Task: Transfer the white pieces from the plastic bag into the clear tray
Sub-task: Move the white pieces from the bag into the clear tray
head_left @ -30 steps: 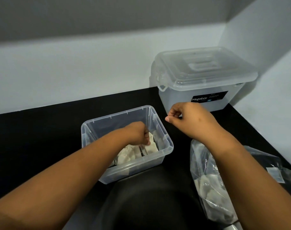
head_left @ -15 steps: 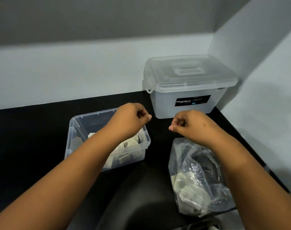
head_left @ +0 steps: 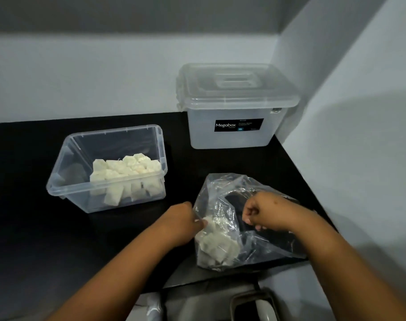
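Note:
A clear tray (head_left: 58, 179) stands on the black counter at the left, with several white pieces (head_left: 125, 167) piled in its right half. To its right lies a crumpled clear plastic bag (head_left: 223, 186) holding several more white pieces (head_left: 217, 244) in its lower left part. My left hand (head_left: 181, 224) is at the bag's left edge, fingers closed on the plastic there. My right hand (head_left: 264, 213) is over the bag's opening, fingers curled and pinching the plastic near the middle.
A lidded translucent storage box (head_left: 234, 107) with a black label stands at the back right against the wall. The black counter (head_left: 23, 239) ends at a wall on the right. Below the counter's front edge there is a dark object (head_left: 253, 304).
My left hand has left the tray and come down to the bag's left edge. My right hand has dropped from above the counter onto the bag. The view has shifted.

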`<move>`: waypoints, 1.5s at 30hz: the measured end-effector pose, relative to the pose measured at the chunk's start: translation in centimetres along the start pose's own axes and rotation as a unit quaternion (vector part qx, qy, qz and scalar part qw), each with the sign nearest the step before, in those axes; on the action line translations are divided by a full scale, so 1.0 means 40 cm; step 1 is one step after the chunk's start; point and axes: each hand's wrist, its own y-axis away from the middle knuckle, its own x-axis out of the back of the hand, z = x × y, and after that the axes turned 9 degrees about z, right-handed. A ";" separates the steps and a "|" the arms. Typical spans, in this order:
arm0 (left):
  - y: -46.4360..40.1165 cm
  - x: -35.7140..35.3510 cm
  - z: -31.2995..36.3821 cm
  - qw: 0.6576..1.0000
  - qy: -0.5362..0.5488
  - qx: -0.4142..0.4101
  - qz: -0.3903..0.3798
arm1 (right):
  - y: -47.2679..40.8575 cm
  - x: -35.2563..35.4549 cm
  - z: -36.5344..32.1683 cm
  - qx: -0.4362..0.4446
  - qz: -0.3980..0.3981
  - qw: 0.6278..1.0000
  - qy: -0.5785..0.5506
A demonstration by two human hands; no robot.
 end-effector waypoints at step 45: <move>-0.015 -0.074 -0.040 0.950 0.162 0.045 0.262 | -0.040 -0.086 0.093 0.005 0.227 0.926 -0.303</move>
